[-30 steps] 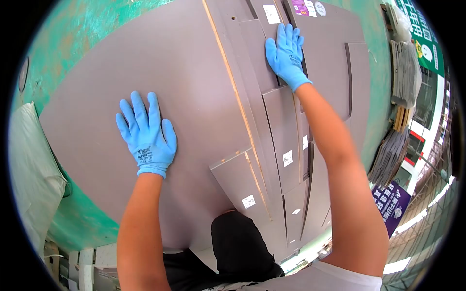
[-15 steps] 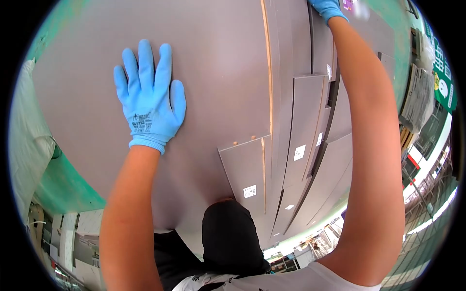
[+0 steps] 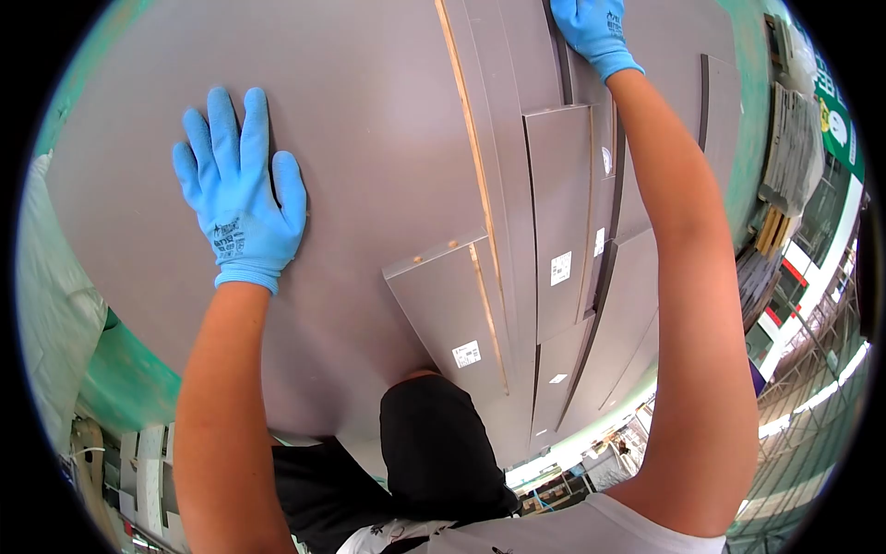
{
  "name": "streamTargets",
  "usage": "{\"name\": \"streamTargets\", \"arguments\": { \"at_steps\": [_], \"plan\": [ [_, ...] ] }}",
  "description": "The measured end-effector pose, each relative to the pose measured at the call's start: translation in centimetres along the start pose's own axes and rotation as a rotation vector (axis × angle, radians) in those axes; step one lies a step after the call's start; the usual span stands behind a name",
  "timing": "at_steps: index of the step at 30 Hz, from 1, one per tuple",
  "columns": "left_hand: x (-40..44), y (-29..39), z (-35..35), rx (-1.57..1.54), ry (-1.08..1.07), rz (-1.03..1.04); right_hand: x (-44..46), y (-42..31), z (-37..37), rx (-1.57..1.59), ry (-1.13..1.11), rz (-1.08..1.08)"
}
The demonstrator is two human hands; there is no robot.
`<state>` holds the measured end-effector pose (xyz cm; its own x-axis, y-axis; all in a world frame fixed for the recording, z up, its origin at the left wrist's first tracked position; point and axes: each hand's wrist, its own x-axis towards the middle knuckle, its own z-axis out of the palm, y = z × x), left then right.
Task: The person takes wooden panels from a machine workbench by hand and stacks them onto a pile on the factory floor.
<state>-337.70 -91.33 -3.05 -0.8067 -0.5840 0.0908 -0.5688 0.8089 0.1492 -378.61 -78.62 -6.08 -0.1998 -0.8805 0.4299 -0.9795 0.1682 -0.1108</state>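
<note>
My left hand (image 3: 242, 194), in a blue glove with dark print at the wrist, lies spread on a large grey-brown panel (image 3: 369, 120). Its fingers are stretched out and nothing is in them. At the top edge of the view is my right hand (image 3: 592, 35), gloved the same way, over the narrow grey panels. The frame cuts off its fingers, so its grip does not show. A smaller panel (image 3: 429, 305) with a white label (image 3: 467, 354) and a light raw edge lies on the big one, by my knee.
Several labelled narrow panels (image 3: 561, 203) lie in layers on the right, with dark gaps between them. Green sheeting (image 3: 129, 379) and pale plastic wrap (image 3: 60, 268) are on the left. Wrapped stacked boards (image 3: 789, 152) stand at the far right.
The view has shifted, and the panels appear farther left. My left hand appears further left, still spread flat. More of my right hand shows at the top, lower and further left.
</note>
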Motion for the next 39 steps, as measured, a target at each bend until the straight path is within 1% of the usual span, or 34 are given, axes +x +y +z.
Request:
{"name": "streamTargets", "arguments": {
  "at_steps": [2, 5, 7, 10, 11, 12, 13, 15, 17, 19, 20, 21, 23, 25, 27, 29, 31, 32, 33, 35, 36, 38, 39],
  "plan": [
    [-0.1, 0.0, 0.0, -0.002, -0.01, -0.001, -0.1, -0.1, 0.0, -0.021, 0.013, -0.033],
    [-0.1, 0.1, -0.1, -0.003, -0.008, -0.008, -0.1, -0.3, -0.1, 0.023, 0.032, -0.02],
    [-0.1, 0.1, -0.1, -0.003, -0.01, -0.009, -0.1, -0.4, -0.4, -0.001, 0.032, -0.022],
    [0.1, 0.0, -0.2, -0.003, -0.028, -0.013, -1.9, -2.0, -0.3, 0.259, 0.083, 0.279],
    [0.1, 0.1, -0.3, -0.008, -0.043, -0.021, -2.3, -4.2, -1.5, 0.347, 0.174, 0.322],
    [0.1, 0.2, -0.5, -0.024, -0.057, -0.034, -3.9, -5.7, -1.5, 0.225, 0.238, 0.331],
    [0.1, 0.2, -0.4, -0.022, -0.046, -0.031, -4.9, -8.6, -2.6, 0.35, 0.192, 0.431],
    [0.1, 0.3, -0.5, -0.029, -0.078, -0.05, -7.9, -10.6, -2.8, 0.122, 0.028, 0.368],
    [0.1, 0.3, -0.6, -0.037, -0.081, -0.049, -9.2, -10.5, -3.2, -0.136, -0.047, 0.48],
    [0.1, 0.3, -0.7, -0.033, -0.104, -0.07, -8.9, -8.8, -5.1, -0.075, -0.033, 0.666],
    [0.2, 0.2, -0.8, -0.039, -0.099, -0.065, -10.0, -8.1, -5.6, -0.03, 0.024, 0.698],
    [0.1, 0.2, -0.9, -0.042, -0.109, -0.069, -10.7, -9.0, -6.2, -0.039, 0.026, 0.695],
    [0.2, 0.3, -1.0, -0.059, -0.109, -0.077, -13.0, -12.4, -8.9, 0.036, -0.163, 0.686],
    [0.1, 0.3, -0.9, -0.058, -0.096, -0.074, -15.2, -16.9, -11.8, 0.026, -0.489, 0.846],
    [0.1, 0.3, -0.8, -0.068, -0.083, -0.075, -17.6, -18.3, -13.0, 0.028, -0.494, 0.838],
    [0.1, 0.2, -0.7, -0.076, -0.077, -0.068, -19.7, -17.9, -12.6, 0.033, -0.501, 0.841],
    [-0.1, 0.2, -0.5, -0.065, -0.053, -0.06, -21.4, -16.3, -11.3, 0.037, -0.331, 0.579],
    [-0.1, 0.3, -0.5, -0.068, -0.051, -0.055, -21.4, -15.9, -10.8, -0.03, -0.294, 0.521],
    [-0.1, 0.3, -0.5, -0.058, -0.046, -0.053, -21.1, -14.7, -10.3, -0.033, -0.291, 0.524],
    [-0.1, 0.3, -0.5, -0.044, -0.049, -0.047, -20.2, -11.8, -9.3, -0.137, -0.26, 0.439],
    [-0.1, 0.4, -0.4, -0.036, -0.044, -0.047, -19.3, -10.7, -8.8, -0.134, -0.263, 0.445],
    [-0.2, 0.4, -0.5, -0.03, -0.052, -0.04, -16.9, -8.9, -8.3, -0.071, -0.226, 0.363],
    [-0.1, 0.4, -0.6, -0.023, -0.034, -0.033, -16.0, -8.1, -7.9, -0.072, -0.233, 0.368]
  ]
}}
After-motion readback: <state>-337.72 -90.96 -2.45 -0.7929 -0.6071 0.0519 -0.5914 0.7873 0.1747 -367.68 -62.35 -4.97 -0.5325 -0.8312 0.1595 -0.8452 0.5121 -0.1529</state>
